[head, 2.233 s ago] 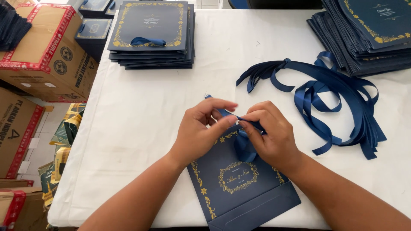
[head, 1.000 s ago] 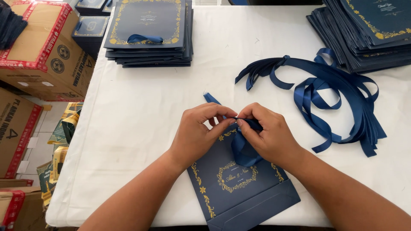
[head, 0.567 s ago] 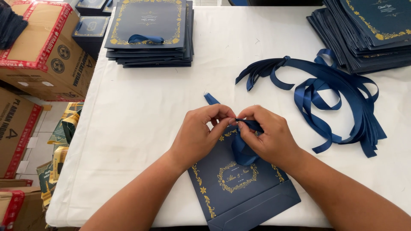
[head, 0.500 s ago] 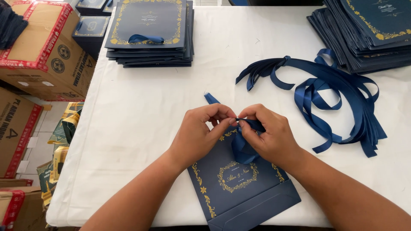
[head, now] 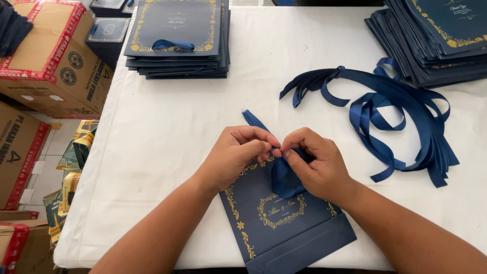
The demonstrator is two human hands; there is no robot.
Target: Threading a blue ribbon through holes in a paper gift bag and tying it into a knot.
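Here the left hand (head: 238,152) and right hand (head: 314,162) pinch a ribbon (head: 284,177) at the top edge of the bag (head: 284,223); soft, slippery satin, best gripped near the knot.

Bright, even daylight lit the white counter (head: 167,127). Shadows were soft and faint. The picture was sharp, with mild wide-angle bending at the far edges.

Over the near edge of the white cloth-covered table (head: 167,132), the left hand (head: 234,155) and right hand (head: 318,165) pinch a dark blue satin ribbon (head: 282,175) at the top of a flat navy paper bag with gold floral print (head: 284,223), with loose blue ribbons (head: 395,116) heaped farther right.
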